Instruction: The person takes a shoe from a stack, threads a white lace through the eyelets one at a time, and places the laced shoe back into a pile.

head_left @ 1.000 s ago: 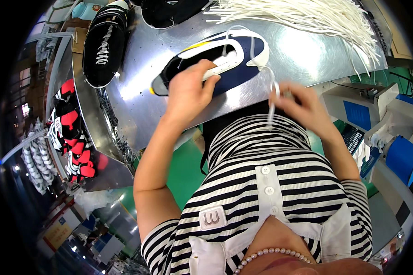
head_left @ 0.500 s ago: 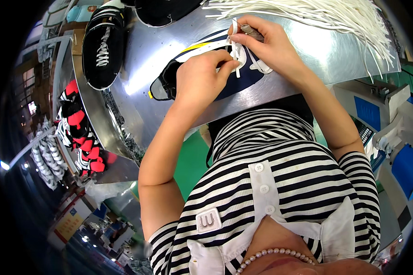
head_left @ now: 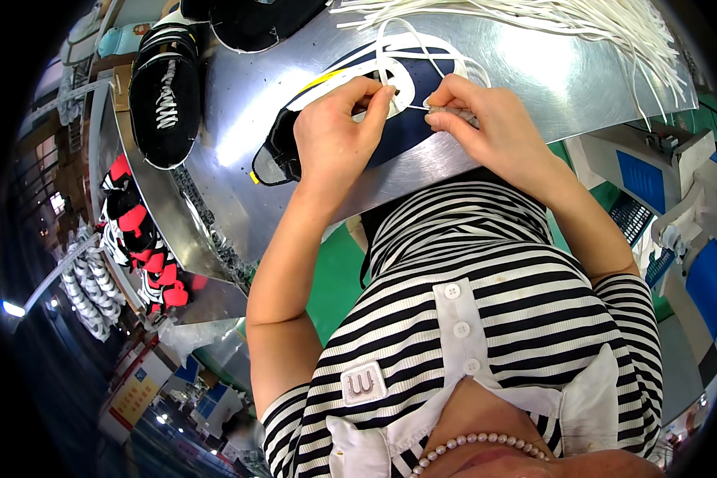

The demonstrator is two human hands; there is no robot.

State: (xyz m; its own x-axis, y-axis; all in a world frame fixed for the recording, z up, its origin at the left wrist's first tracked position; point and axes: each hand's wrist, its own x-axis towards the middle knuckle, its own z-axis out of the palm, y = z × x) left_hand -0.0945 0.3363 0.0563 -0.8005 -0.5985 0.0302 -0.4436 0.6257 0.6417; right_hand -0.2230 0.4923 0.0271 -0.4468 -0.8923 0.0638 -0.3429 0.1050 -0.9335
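Observation:
A navy shoe upper [head_left: 413,145] with white panels and a yellow stripe lies on the metal table, its heel opening to the left. Over its eyelet area my left hand [head_left: 333,131] is closed, thumb and forefinger pinching a white shoelace [head_left: 406,25]. The lace loops up above the upper and trails toward the toe. My right hand [head_left: 498,131] grips a slim lacing hook [head_left: 456,115] with a grey wrapped handle, its thin shaft pointing left at the eyelets. The hook's tip is too small to make out.
A bundle of white laces [head_left: 534,20] spreads over the table's far right. Black laced shoe uppers [head_left: 166,111] lie at the left, with another dark piece [head_left: 267,20] at the far edge. Red, white and black shoe parts [head_left: 147,247] are stacked beyond the table's left edge.
My right hand has come down and nearer to me from above the upper, bringing the hook low beside the eyelets. The lace now stands in a loop above the upper.

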